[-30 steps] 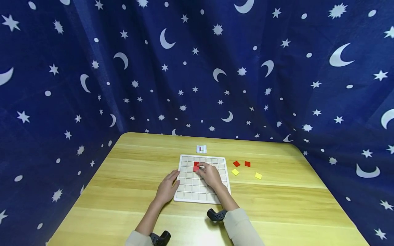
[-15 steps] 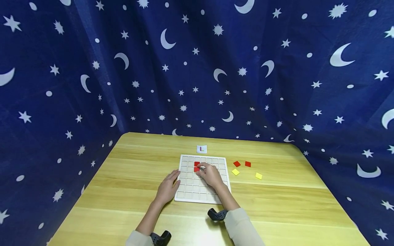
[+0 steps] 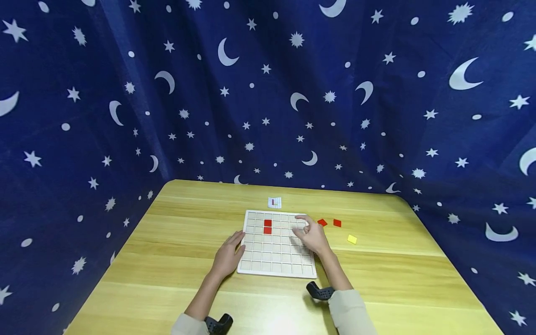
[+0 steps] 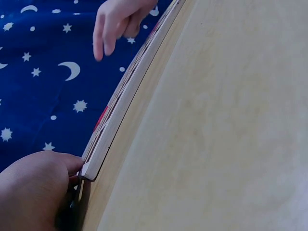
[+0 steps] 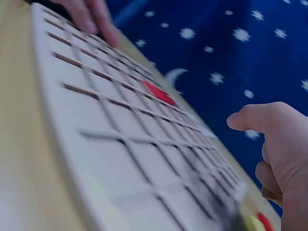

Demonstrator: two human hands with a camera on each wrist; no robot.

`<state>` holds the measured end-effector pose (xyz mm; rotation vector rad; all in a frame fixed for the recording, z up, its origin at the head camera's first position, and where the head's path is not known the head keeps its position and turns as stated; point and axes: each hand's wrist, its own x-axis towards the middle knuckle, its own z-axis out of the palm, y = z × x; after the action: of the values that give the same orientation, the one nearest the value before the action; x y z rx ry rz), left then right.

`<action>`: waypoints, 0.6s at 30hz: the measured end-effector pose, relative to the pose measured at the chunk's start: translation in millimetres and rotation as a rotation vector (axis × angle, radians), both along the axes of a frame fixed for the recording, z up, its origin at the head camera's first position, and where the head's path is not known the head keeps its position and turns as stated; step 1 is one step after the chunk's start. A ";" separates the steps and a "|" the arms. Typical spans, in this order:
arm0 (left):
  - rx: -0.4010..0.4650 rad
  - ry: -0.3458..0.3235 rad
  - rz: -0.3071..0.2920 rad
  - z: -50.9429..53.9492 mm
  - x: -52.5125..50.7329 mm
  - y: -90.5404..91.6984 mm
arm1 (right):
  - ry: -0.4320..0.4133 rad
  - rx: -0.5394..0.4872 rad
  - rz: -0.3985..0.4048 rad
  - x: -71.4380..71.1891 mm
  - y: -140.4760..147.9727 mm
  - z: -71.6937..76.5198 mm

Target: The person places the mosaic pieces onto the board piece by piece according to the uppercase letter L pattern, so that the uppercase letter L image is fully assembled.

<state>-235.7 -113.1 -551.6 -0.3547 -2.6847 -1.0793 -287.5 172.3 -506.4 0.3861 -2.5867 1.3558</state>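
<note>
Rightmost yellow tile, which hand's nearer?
Right. The right hand hovers left of the yellow tile, over the right edge of the grid board; the left hand is at the board's left edge.

Navy moon-and-star curtain [image 3: 268, 93] behind a pale wooden table [image 3: 398, 284]

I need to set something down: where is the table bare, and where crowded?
Bare: the table left of the left hand, and right of the rightmost yellow tile. Crowded: beside the right edge of the board, where the right hand hovers near two loose red tiles.
</note>
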 end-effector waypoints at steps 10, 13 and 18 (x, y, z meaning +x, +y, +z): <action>0.000 -0.017 -0.001 -0.9 -1.1 -0.4 | 0.068 0.145 -0.143 -10.4 84.4 7.9; 0.004 -0.021 0.004 -0.6 -1.2 -0.9 | 0.074 0.196 -0.167 -14.1 104.1 5.7; 0.009 -0.012 -0.003 -0.3 -1.4 -0.2 | 0.019 0.289 -0.178 -20.1 124.5 1.5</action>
<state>-237.1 -113.3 -551.8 -0.3516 -2.6899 -1.0969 -307.6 296.8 -504.9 0.2026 -2.7303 0.9203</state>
